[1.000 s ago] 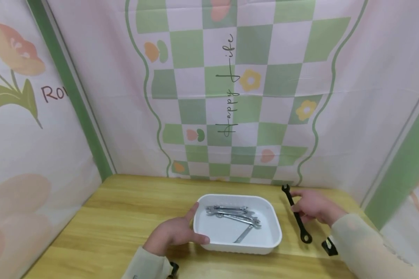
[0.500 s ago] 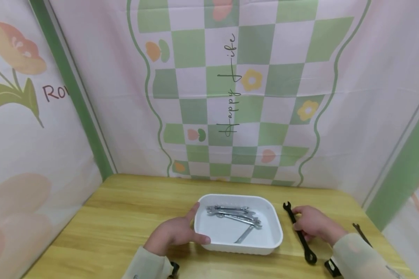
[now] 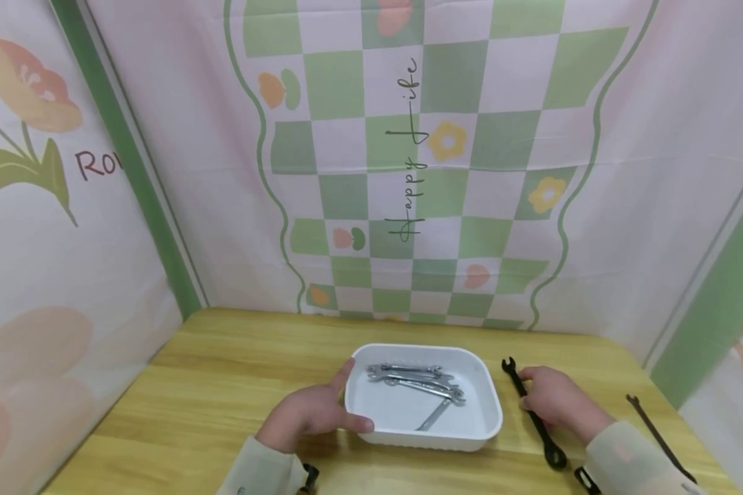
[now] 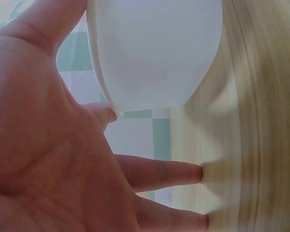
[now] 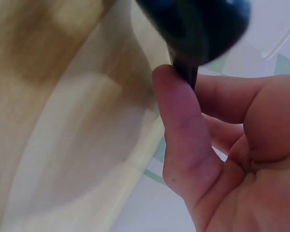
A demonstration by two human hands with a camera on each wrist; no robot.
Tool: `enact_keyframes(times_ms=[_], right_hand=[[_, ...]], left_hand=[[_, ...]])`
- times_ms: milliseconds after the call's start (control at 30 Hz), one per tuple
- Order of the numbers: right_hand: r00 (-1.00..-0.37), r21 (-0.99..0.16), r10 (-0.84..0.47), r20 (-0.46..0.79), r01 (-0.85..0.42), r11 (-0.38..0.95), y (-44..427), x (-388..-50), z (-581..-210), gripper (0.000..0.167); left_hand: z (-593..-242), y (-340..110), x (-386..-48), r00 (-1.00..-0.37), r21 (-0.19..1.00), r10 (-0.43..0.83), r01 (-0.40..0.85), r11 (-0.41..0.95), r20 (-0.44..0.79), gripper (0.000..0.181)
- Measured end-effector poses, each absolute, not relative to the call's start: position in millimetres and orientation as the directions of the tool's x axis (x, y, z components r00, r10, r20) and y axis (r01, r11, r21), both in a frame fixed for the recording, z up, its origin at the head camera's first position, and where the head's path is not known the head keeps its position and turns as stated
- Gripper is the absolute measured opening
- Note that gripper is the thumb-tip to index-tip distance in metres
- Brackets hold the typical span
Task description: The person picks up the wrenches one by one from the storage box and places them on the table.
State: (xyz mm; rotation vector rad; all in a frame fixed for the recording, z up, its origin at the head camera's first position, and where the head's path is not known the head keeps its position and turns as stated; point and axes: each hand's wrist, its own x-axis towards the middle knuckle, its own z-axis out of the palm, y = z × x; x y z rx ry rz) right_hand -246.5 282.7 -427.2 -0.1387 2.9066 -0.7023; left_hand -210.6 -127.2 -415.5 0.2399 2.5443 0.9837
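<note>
A white plastic tray (image 3: 436, 443) stands on the table, with several silver wrenches (image 3: 415, 381) lying in it. My left hand (image 3: 309, 412) spans the tray's left end, thumb and index finger touching the rim. Two of its other fingers reach straight down to the tabletop in the left wrist view. To the right of the tray, my right hand (image 3: 560, 395) pinches a large black combination wrench (image 3: 535, 419) by its shank. Its open end points away from me and its ring end towards me. The right wrist view shows one end of it blurred, close up.
Another, thinner black wrench (image 3: 659, 436) lies near the right edge of the wooden table (image 3: 223, 385), partly beside the right sleeve. A patterned cloth (image 3: 433, 206) hangs behind the table, and cloth panels stand at both sides.
My right hand has brought the black wrench nearer to me and lower. The thinner black wrench at the right has come out from behind the sleeve. The left hand has stayed on the tray.
</note>
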Motion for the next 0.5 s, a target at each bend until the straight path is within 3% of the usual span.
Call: enact_keyframes(times_ms=[200,500], right_hand=[[-0.983,-0.325,-0.168,-0.071,-0.137,0.936,286.9,-245.4,-427.6,0.044],[-0.977,-0.243,-0.212,-0.023,-0.201,0.949,288.7,-239.5,-431.3,0.038]], left_hand=[[-416.5,-127.4,-209.8,-0.907,0.675,0.303,0.028,0.737,-0.293,0.126],[-417.0,-128.2,-209.7,-0.905,0.68,0.302,0.022,0.733,-0.298,0.126]])
